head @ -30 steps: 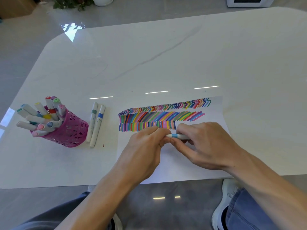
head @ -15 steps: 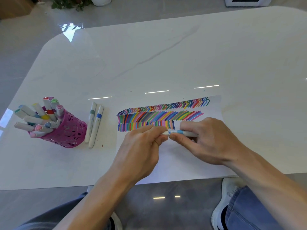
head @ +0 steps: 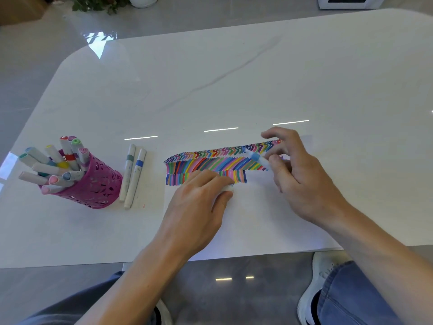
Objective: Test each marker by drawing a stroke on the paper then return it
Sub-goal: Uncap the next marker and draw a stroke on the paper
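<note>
A white sheet of paper lies on the table, with rows of coloured strokes across its top. My right hand holds a white marker with a light blue band, its tip pointing up-left over the strokes. My left hand rests on the paper below the strokes, pinching the marker's white cap. A pink perforated cup at the left holds several markers.
Two white markers, one grey-banded and one blue-banded, lie side by side on the table between the cup and the paper. The white marble table's near edge runs just below the paper. My knees and white shoes show beneath.
The hands have pulled apart: the cap came off in my left hand, and my right hand lifted the marker up and right over the strokes.
</note>
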